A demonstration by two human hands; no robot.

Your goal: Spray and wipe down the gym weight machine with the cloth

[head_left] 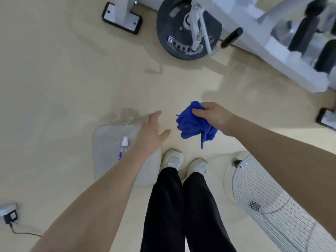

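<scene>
Cloth [195, 124] bunched in right hand [211, 115]; left hand [151, 132] empty, fingers spread, above spray bottle [123, 147] lying on near-left pad [109, 142]. Weight machine [254, 33] far right, untouched. Spraying, wiping judged not begun.

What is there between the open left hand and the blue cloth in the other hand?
Only bare floor shows in the head view, in the gap between the left hand and the blue cloth held by the right hand.

The beige floor [54, 79] carries a grey mat [109, 142] with a spray bottle [123, 146], a fan [272, 206], and the machine [254, 33].
</scene>
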